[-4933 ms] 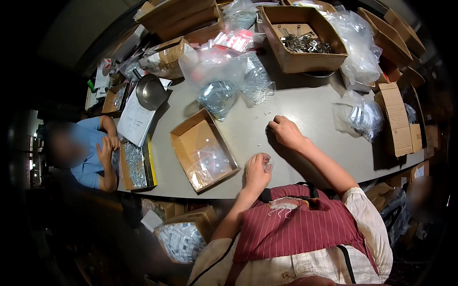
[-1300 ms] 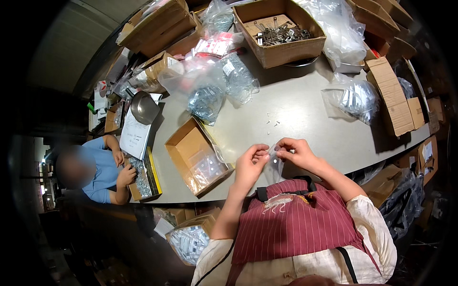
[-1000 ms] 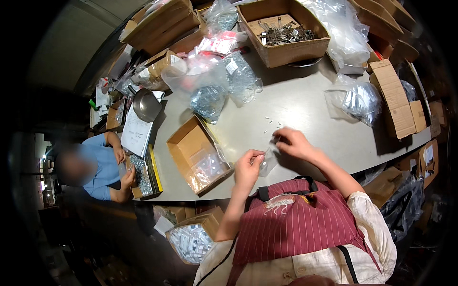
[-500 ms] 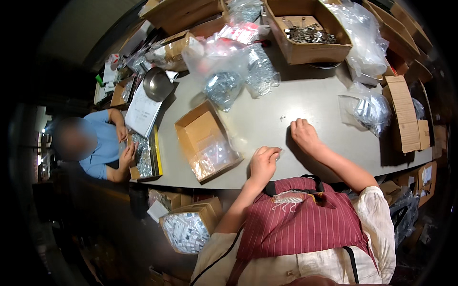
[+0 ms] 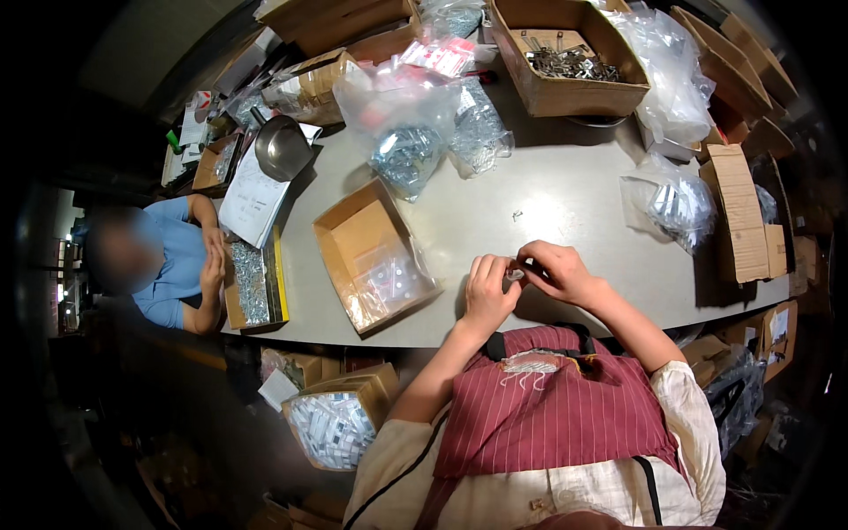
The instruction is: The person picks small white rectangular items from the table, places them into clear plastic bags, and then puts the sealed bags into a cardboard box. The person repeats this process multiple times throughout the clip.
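Note:
My left hand [image 5: 488, 293] is closed in a pinch on a small translucent piece [image 5: 515, 275], perhaps the edge of a plastic bag. Against it, with fingertips curled together, is my right hand [image 5: 560, 274]; whatever sits in those fingers is too small to make out. Just beyond the hands, a couple of tiny metal parts [image 5: 518, 215] lie on the grey table [image 5: 477, 225]. To the left of my hands stands an open cardboard box [image 5: 340, 231], with small clear bags [image 5: 389, 278] of light round pieces inside.
At the left, a person [image 5: 177, 256] in blue works over a tray of metal parts [image 5: 252, 283]. Bags of hardware [image 5: 411, 157] and a carton of metal clips [image 5: 574, 93] fill the far side. Another bag [image 5: 680, 208] lies right. A scoop [image 5: 283, 148] rests on papers.
My right hand has come back from the small metal parts on the table to meet my left hand. Fewer metal parts seem to lie there. The other person's hands have drawn together.

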Tool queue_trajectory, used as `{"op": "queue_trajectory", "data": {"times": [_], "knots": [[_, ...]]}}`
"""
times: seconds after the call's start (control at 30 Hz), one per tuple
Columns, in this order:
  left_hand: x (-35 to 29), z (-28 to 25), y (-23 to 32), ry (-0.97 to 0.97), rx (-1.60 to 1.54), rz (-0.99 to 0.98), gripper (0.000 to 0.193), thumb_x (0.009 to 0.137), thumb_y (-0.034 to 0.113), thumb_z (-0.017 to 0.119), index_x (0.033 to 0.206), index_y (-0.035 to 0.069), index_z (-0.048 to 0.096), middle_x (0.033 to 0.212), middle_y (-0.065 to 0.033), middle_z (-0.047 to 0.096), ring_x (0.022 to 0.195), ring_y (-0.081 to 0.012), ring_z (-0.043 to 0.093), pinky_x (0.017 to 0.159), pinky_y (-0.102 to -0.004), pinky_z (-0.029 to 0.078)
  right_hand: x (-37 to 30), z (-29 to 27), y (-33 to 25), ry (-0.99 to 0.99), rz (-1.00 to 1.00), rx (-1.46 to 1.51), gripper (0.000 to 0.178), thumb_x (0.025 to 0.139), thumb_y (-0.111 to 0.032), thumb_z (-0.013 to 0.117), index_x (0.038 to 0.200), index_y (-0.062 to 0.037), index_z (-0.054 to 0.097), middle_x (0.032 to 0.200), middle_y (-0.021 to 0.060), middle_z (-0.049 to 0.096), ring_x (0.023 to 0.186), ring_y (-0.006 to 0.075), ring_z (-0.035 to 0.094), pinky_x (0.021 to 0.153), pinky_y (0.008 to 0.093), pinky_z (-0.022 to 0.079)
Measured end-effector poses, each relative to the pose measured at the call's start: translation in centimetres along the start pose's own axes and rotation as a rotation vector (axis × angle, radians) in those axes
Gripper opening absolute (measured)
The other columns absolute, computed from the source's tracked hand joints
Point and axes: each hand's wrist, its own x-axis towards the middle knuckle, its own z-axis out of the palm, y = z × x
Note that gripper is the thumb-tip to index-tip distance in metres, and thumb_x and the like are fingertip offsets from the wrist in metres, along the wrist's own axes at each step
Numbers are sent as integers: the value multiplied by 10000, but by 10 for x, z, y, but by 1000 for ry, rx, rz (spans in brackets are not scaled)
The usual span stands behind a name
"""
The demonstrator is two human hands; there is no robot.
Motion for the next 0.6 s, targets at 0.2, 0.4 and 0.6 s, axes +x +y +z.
{"op": "queue_trajectory", "data": {"times": [0.2, 0.4, 0.6], "knots": [[-1, -2, -6, 5, -12, -8, 331, 795, 146, 808, 1069, 37, 656, 997, -121, 632, 929, -342, 591, 810, -431, 504, 18, 0, 37, 85, 372, -141, 254, 867, -25, 670, 1121, -39, 670, 1083, 140, 678, 827, 296, 688, 708, 393, 560], [4, -5, -11, 2, 12, 15, 339, 800, 167, 811, 1076, 38, 664, 1003, -119, 640, 936, -344, 594, 843, -441, 494, 27, 19, 95, -155, 227, -563, 192, 820, -33, 641, 1010, -41, 663, 1035, 136, 661, 992, 305, 675, 734, 416, 586], [-1, -14, -14, 6, 41, -7, 323, 797, 146, 805, 1065, 37, 663, 987, -124, 642, 934, -346, 598, 833, -439, 492, 19, 23, 89, -298, 380, -676, 168, 786, -119, 678, 857, 8, 595, 835, 187, 660, 762, 360, 699, 676, 432, 585]]}}
